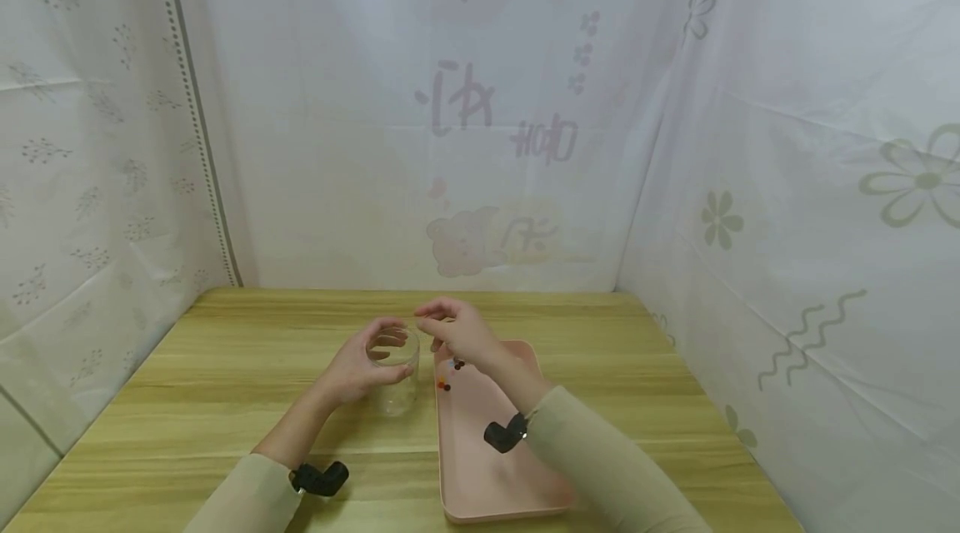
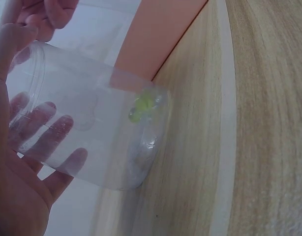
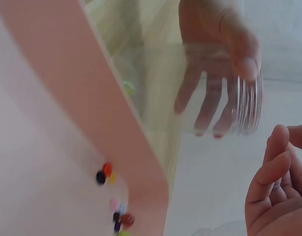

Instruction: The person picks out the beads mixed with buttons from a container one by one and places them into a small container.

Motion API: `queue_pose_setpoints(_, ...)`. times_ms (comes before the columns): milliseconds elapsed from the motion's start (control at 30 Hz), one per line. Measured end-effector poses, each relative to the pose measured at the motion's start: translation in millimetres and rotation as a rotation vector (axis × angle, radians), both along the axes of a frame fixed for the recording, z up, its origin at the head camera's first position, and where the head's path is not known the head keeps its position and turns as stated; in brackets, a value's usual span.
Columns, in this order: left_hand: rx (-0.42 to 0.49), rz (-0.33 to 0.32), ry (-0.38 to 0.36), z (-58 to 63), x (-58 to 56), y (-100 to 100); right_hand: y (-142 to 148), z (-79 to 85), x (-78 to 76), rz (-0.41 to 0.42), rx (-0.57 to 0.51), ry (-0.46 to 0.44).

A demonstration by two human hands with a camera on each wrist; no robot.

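A clear plastic jar [image 1: 395, 400] with a threaded mouth is gripped near its rim by my left hand [image 1: 360, 362], the fingers and thumb curled round it. Several small yellow-green beads [image 2: 143, 103] lie at the jar's bottom, seen through the wall. Close to the right of the mouth is my right hand [image 1: 461, 333], over the far end of the pink tray [image 1: 487, 466]. Its thumb and index fingertips meet in the right wrist view; anything between them is hidden. Inside the tray are small coloured beads [image 3: 107, 170], red, black, yellow, pink, blue and brown.
The tray lies lengthwise on a wood-grain table [image 1: 225, 400], just right of the jar. White printed curtains [image 1: 337, 141] hang behind the table and along both sides. A black wrist camera [image 1: 506, 433] on the right wrist hangs over the tray.
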State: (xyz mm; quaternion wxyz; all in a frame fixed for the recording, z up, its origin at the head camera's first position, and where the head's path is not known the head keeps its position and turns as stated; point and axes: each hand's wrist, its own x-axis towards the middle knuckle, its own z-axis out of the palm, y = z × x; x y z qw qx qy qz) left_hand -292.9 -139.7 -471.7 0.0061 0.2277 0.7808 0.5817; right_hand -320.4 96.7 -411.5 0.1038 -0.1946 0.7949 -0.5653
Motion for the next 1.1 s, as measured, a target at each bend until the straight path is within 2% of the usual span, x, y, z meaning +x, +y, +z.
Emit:
queue_pose_setpoints(433, -0.006, 0.007, 0.028, -0.9, -2.1, 0, 37, -12.8, -5.4, -0.102, 0.065, 0.020)
queue_pose_setpoints(867, -0.010, 0.004, 0.027, -0.9, -0.4, -1, 58, -25.0, -4.8, -0.128, 0.081, -0.026)
queue_pose_setpoints(1100, -0.013, -0.001, 0.042, -1.1, -0.6, -1, 76, -36.4, -8.9, -0.144, 0.172, -0.031)
